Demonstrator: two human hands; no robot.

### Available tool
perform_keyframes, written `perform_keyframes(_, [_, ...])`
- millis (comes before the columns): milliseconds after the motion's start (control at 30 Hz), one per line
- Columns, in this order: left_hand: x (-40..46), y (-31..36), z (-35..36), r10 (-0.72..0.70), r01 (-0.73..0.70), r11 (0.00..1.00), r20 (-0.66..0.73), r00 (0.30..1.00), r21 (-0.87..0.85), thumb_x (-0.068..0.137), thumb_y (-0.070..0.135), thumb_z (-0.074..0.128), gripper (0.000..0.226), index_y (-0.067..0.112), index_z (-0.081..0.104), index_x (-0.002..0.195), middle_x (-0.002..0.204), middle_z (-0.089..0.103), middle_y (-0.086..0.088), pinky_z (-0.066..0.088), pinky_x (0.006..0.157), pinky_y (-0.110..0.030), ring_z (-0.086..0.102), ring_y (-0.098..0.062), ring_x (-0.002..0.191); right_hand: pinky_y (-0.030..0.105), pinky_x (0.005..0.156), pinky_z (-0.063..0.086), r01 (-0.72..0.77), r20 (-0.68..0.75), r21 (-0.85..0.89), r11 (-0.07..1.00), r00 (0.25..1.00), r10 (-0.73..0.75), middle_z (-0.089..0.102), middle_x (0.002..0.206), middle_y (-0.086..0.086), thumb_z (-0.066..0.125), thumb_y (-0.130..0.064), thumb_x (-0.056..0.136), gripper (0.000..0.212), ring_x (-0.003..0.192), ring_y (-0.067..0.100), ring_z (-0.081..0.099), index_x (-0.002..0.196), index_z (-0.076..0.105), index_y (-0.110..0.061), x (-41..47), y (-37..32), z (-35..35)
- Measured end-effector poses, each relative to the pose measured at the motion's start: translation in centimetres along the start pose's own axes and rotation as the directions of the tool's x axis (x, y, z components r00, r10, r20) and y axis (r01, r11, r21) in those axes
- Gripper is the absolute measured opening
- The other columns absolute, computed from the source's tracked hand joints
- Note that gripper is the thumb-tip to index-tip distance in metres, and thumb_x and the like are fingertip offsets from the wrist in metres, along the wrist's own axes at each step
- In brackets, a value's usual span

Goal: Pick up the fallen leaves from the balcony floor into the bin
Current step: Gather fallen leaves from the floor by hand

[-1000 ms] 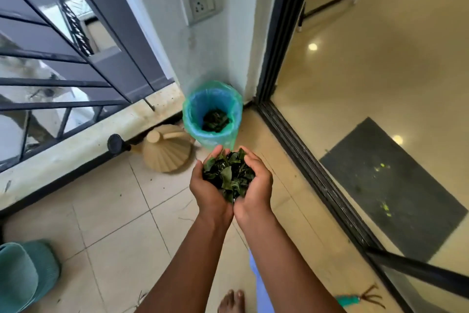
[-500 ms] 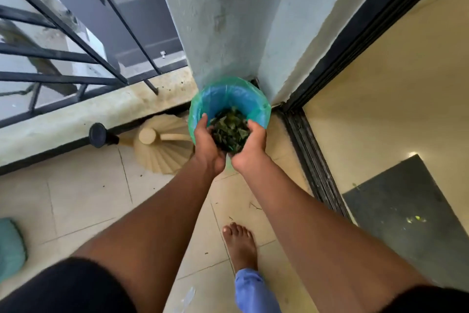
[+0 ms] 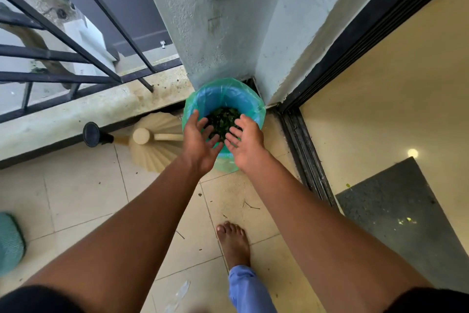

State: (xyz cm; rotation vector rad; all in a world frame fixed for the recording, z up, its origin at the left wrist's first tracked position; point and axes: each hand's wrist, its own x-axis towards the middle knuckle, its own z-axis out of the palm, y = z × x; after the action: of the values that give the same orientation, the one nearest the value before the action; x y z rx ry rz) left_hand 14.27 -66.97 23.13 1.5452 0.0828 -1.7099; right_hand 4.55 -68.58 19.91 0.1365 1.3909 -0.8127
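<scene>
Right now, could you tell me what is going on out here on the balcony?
A person is clearing fallen leaves into a lined bin in the balcony corner. The left hand and right hand hover open over its near rim, holding nothing, and a heap of dark green leaves lies inside. A beige watering can sits just left of the bin, and a few small bits remain on the tiles.

We hold our left hand (image 3: 200, 141) and right hand (image 3: 247, 144) spread, empty, over the near rim of the bin (image 3: 224, 99). Dark leaves (image 3: 222, 119) fill it; a beige watering can (image 3: 154, 142) sits just left of it.
</scene>
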Motion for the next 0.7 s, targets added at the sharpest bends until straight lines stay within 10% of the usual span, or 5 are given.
perform_keyframes(333, [-9.5,-8.1,-8.8,-0.032,0.018,0.872,0.019,0.999,0.489,0.103,0.022,0.048,0.028,0.016,0.069,0.121,0.112,0.077,-0.003,0.053,0.102,-0.044,0.071,-0.03,0.109,0.035,0.084,0.058,0.155,-0.067,-0.399,0.904,0.978,-0.197,0.076,0.099,0.014,0.055,-0.008,0.098,0.018,0.095,0.028,0.074,0.105,0.071,-0.009,-9.9,8.5,-9.9])
perform_keyframes(533, [-15.9,-11.7,-13.3,-0.154,0.126,0.812,0.001,0.988,0.57,0.102,0.016,0.045,0.03,0.011,0.067,0.124,0.116,0.075,-0.009,0.051,0.102,-0.046,0.069,-0.035,0.113,0.02,0.054,0.05,0.074,-0.154,-0.282,0.957,0.981,-0.121,0.065,0.082,0.019,0.05,0.006,0.097,0.018,0.067,0.023,0.059,0.105,0.066,0.005,-16.1,15.5,-13.1])
perform_keyframes(700, [-20.5,-11.9,-15.0,-0.18,0.095,0.692,0.044,0.983,0.716,0.102,0.019,0.045,0.031,0.012,0.068,0.123,0.116,0.075,-0.008,0.048,0.106,-0.048,0.067,-0.037,0.116,0.029,0.071,0.053,0.12,-0.162,-0.318,0.941,0.971,-0.179,0.075,0.093,0.02,0.053,0.0,0.095,0.021,0.076,0.023,0.068,0.091,0.071,-0.011,-21.0,19.5,-15.1])
